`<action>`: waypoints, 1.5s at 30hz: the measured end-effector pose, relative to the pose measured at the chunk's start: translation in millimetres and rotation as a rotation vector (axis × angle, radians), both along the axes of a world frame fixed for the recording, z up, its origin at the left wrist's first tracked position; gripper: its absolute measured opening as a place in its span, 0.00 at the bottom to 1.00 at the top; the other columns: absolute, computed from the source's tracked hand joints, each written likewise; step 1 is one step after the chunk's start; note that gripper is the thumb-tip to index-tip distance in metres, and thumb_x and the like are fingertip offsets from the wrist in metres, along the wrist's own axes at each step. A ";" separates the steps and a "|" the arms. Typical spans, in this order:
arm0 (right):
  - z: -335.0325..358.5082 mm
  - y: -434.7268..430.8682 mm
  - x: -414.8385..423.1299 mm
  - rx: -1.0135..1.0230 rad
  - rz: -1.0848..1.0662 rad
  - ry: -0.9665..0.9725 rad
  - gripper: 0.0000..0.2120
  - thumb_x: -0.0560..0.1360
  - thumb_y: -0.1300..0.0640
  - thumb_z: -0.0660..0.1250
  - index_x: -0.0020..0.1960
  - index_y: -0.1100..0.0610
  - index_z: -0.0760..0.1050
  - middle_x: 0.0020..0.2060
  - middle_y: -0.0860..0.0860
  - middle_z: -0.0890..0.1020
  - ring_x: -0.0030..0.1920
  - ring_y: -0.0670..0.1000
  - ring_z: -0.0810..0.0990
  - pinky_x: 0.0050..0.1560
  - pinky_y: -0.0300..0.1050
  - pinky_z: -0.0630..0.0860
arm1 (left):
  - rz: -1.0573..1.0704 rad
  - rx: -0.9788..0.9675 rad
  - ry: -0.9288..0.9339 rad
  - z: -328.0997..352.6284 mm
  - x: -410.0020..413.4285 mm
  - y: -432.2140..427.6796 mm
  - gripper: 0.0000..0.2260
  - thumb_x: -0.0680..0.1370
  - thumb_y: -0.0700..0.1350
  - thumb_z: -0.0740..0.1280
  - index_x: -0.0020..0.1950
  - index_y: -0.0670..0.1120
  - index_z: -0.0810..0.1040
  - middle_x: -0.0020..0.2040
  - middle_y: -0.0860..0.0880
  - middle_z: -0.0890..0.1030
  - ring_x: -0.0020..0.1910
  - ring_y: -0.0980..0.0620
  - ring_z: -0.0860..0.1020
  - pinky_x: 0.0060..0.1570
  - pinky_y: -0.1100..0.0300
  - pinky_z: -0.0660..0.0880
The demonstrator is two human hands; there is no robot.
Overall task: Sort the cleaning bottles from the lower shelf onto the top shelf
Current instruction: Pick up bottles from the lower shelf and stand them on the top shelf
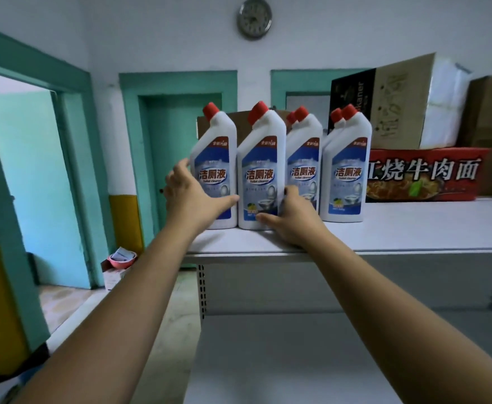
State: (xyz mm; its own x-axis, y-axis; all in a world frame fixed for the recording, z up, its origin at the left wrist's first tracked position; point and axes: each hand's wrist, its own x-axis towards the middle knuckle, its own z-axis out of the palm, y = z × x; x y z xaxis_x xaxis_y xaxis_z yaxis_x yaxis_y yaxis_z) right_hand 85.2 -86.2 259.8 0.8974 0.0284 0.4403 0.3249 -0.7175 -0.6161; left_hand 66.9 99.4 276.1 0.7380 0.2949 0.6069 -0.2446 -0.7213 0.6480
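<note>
white toilet cleaner bottles (pixel 260 170) with red caps (pixel 257 112) and blue labels; red noodle carton (pixel 425 174); teal door frames (pixel 177 80); pale grey shelf (pixel 384 228).

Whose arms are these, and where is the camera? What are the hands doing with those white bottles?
The arms belong to a person wearing a camera on their head, so you see what they see. There is only this one picture. The left hand grips the leftmost bottle, and the right hand grips the second bottle. Both bottles stand on the white top shelf. More red-capped toilet cleaner bottles stand to their right, then a red noodle box.
</note>
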 end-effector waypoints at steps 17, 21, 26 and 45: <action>0.9 -4.3 9.4 -0.069 0.030 0.119 0.32 0.70 0.47 0.77 0.66 0.57 0.65 0.66 0.57 0.75 0.63 0.57 0.76 0.63 0.52 0.76 | -0.468 -0.588 0.091 13.9 44.8 23.6 0.52 0.47 0.61 0.85 0.68 0.52 0.72 0.57 0.47 0.84 0.54 0.44 0.84 0.56 0.39 0.80; 0.0 -3.7 9.7 -0.065 0.027 0.116 0.31 0.71 0.47 0.77 0.65 0.57 0.65 0.65 0.56 0.76 0.63 0.56 0.76 0.63 0.52 0.76 | -0.483 -0.552 0.087 9.6 47.6 27.5 0.50 0.50 0.60 0.85 0.68 0.53 0.71 0.57 0.48 0.84 0.55 0.44 0.83 0.55 0.40 0.81; -1.3 -2.8 8.9 -0.064 0.022 0.102 0.32 0.71 0.47 0.77 0.66 0.57 0.65 0.66 0.57 0.75 0.63 0.57 0.76 0.64 0.52 0.75 | -0.522 -0.549 0.112 3.3 50.4 28.6 0.44 0.53 0.56 0.83 0.66 0.53 0.71 0.57 0.48 0.83 0.56 0.45 0.83 0.57 0.43 0.80; 1.1 -1.4 2.0 -0.059 0.042 0.103 0.27 0.73 0.47 0.74 0.65 0.57 0.66 0.65 0.54 0.76 0.61 0.54 0.77 0.61 0.47 0.75 | -0.624 -0.620 0.112 -8.6 74.4 37.0 0.36 0.63 0.47 0.80 0.68 0.54 0.70 0.59 0.46 0.83 0.57 0.43 0.82 0.58 0.41 0.79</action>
